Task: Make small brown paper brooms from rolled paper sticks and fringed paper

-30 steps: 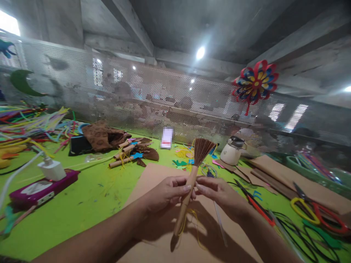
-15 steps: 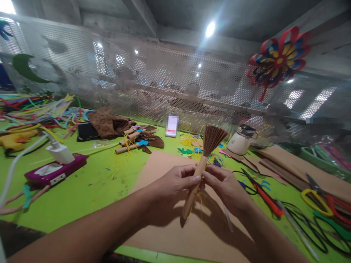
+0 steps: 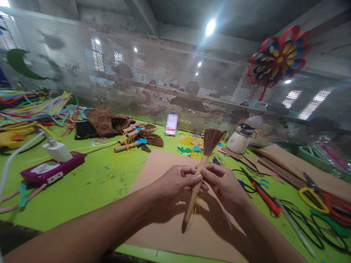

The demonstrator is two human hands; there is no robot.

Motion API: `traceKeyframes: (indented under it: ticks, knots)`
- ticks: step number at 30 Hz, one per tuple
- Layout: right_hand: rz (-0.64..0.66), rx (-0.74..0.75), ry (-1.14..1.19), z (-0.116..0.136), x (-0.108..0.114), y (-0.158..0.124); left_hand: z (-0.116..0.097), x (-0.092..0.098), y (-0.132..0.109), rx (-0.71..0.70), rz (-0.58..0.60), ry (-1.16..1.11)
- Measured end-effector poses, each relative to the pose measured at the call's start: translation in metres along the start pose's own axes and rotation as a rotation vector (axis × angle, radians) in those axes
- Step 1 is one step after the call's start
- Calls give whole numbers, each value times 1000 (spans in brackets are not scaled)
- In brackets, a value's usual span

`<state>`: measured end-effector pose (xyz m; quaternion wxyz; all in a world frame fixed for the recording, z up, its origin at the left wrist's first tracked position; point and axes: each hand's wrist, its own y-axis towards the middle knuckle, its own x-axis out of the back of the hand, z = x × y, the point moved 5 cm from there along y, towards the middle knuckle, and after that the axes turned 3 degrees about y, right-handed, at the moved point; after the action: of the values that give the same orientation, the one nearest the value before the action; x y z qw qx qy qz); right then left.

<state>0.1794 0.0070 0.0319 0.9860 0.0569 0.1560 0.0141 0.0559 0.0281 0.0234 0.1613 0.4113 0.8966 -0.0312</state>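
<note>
A small paper broom (image 3: 201, 166), with a rolled tan handle and a fanned, pleated brown head, is held tilted between both hands. My left hand (image 3: 179, 182) pinches the middle of the handle from the left, thumb on top. My right hand (image 3: 223, 182) grips the same handle from the right, thumb and fingertips against it just below the fan. Yellow string (image 3: 196, 206) dangles from the lower handle. Under the hands lies a large sheet of brown paper (image 3: 153, 235), crossed by their shadows.
Several similar paper brooms (image 3: 137, 140) lie at the back left, near a brown cloth bag (image 3: 106, 120). A purple power strip (image 3: 53, 170) sits left. On the right are red-handled scissors (image 3: 264, 195), yellow-handled scissors (image 3: 314, 199) and a white jug (image 3: 240, 138). A perforated screen (image 3: 164, 80) stands behind.
The broom's fan has dipped slightly, and its handle end sits a little lower. Fingers have shifted a little on the handle, and the view has moved slightly.
</note>
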Motion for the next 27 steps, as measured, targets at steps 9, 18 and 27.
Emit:
traceKeyframes:
  ticks: [9, 18, 27]
  knots:
    - [235, -46, -14, 3, -10, -9, -5, -9, -3, 18, 177, -49]
    - [276, 30, -165, 11, -4, -13, -3, -13, -8, 79, 253, -116]
    - [289, -9, 78, 6, -13, -13, 0, -14, -8, 84, 270, -264]
